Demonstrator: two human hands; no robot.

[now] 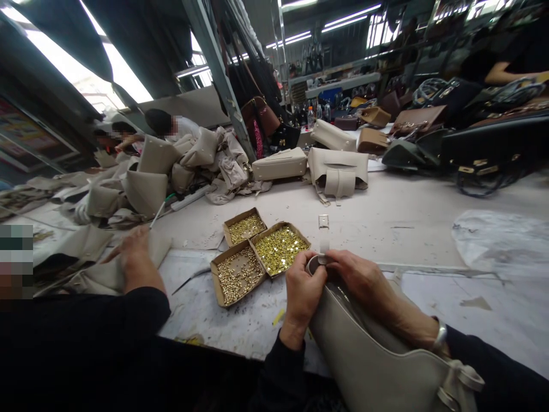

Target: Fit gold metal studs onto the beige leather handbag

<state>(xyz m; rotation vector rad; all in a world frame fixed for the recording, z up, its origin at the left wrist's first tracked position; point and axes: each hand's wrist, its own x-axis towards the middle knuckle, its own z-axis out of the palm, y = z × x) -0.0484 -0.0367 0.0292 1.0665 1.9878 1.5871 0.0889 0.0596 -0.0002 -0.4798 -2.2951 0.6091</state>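
Note:
A beige handbag leans at the table's front edge, close to my body. My left hand is closed on the bag's upper edge, thumb and fingers pinching beside a small curled strap end. On the other side, my right hand pinches a short strap that stands up from the bag, with a gold metal buckle frame at its tip. Left of my hands sit cardboard trays of small gold metal pieces: one tray is nearest, with a second tray and a third tray against it.
At the left, a co-worker's hand rests on beige bag parts. Beige bags are piled behind it. Two more, a beige bag and its neighbour, stand at the back. Dark bags lie far right, above clear plastic.

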